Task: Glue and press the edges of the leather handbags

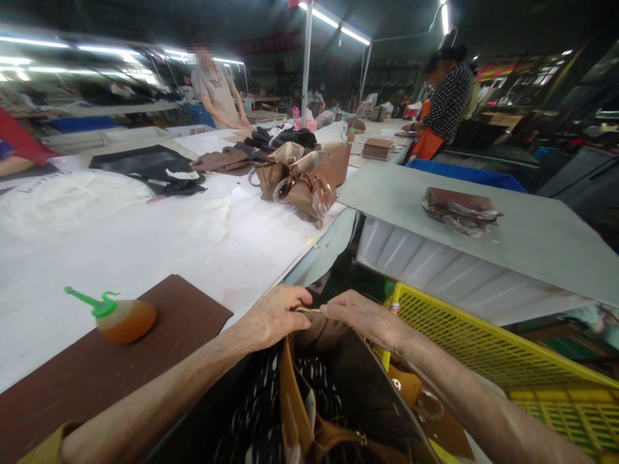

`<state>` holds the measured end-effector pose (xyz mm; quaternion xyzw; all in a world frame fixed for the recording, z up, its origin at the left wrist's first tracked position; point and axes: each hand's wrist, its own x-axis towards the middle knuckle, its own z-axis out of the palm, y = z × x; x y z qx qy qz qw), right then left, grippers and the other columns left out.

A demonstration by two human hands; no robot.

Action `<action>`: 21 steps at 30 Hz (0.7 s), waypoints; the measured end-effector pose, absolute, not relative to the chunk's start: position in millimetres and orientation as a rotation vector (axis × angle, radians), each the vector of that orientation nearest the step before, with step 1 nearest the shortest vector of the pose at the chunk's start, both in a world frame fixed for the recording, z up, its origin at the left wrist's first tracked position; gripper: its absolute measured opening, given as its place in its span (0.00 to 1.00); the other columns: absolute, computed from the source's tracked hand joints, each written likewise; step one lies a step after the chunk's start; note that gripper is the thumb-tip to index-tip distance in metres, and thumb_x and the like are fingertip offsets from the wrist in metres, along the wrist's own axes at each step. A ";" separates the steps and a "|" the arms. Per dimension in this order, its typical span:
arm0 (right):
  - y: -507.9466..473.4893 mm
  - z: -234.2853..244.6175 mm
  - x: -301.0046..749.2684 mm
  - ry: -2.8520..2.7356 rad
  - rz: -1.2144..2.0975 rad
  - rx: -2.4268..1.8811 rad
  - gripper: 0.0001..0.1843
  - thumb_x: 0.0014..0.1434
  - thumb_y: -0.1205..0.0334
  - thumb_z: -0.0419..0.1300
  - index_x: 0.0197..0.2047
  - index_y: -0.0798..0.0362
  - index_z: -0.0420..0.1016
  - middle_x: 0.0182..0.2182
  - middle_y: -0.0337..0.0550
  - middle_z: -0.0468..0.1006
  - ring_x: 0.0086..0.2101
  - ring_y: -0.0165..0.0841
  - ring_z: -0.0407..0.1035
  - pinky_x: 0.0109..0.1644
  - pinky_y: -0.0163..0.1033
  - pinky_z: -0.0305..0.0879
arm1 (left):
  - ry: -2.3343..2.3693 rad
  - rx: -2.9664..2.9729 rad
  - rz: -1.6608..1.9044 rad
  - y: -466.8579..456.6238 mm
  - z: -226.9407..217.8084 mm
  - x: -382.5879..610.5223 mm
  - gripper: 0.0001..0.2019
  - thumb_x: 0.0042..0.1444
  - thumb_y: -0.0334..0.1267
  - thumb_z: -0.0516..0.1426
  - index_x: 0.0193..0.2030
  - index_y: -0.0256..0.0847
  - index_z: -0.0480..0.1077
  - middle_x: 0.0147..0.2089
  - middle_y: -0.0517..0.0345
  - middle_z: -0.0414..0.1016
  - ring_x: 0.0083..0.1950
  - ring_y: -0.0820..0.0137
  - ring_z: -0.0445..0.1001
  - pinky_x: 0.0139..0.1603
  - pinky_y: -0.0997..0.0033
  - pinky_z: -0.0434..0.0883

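Note:
My left hand (275, 316) and my right hand (360, 316) meet just past the table's edge. Both are closed in a pinch on a thin gold-coloured metal piece (308, 310) held between them. Below the hands, on my lap, lies a brown leather bag (309, 412) with a dark lining and a strap. An orange glue bottle (118, 319) with a green nozzle lies on its side on a brown mat (188, 309), left of my left hand.
Several brown handbags (302, 177) stand on the white table (145, 245) ahead. A grey board (483, 225) carries a wrapped brown piece (459, 206). A yellow crate (483, 354) sits at my right. Two people stand at tables farther back.

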<state>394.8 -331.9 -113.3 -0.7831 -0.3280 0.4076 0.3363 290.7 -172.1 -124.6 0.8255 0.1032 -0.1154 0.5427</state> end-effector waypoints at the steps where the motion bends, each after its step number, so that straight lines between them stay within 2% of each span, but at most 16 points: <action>1: -331.2 -114.4 394.7 -0.859 1.056 -2.045 0.17 0.52 0.55 0.49 0.17 0.53 0.54 0.14 0.30 0.49 0.18 0.24 0.43 0.20 0.34 0.37 | 0.239 1.968 -0.284 -171.6 -124.7 291.2 0.13 0.43 0.36 0.56 0.38 0.37 0.69 0.24 0.63 0.65 0.24 0.75 0.61 0.23 0.77 0.55; 6: -327.7 -126.2 388.6 -0.875 0.924 -2.059 0.15 0.53 0.58 0.47 0.18 0.53 0.54 0.16 0.30 0.50 0.20 0.25 0.46 0.23 0.33 0.43 | 0.238 2.057 -0.266 -171.2 -123.3 292.3 0.12 0.46 0.41 0.53 0.33 0.37 0.73 0.25 0.61 0.68 0.27 0.73 0.63 0.28 0.75 0.58; 10: -328.3 -137.0 380.5 -0.849 0.812 -2.094 0.16 0.55 0.57 0.46 0.18 0.53 0.54 0.17 0.31 0.51 0.21 0.25 0.49 0.26 0.33 0.47 | 0.261 2.072 -0.212 -171.0 -128.7 292.8 0.13 0.47 0.42 0.53 0.31 0.37 0.74 0.23 0.61 0.68 0.26 0.73 0.63 0.28 0.75 0.58; 16: -331.4 -140.8 374.9 -0.835 0.706 -2.155 0.18 0.57 0.55 0.47 0.18 0.53 0.55 0.17 0.32 0.52 0.22 0.26 0.51 0.26 0.32 0.48 | 0.285 2.028 -0.221 -168.2 -139.8 295.1 0.13 0.47 0.42 0.53 0.33 0.37 0.74 0.22 0.62 0.66 0.24 0.75 0.60 0.26 0.75 0.57; 21: -330.2 -139.1 368.0 -0.842 0.635 -2.209 0.19 0.57 0.56 0.47 0.17 0.53 0.56 0.17 0.32 0.55 0.22 0.27 0.51 0.26 0.33 0.46 | 0.314 2.043 -0.222 -168.7 -140.9 293.6 0.12 0.47 0.42 0.53 0.31 0.38 0.74 0.21 0.63 0.62 0.22 0.76 0.57 0.24 0.75 0.55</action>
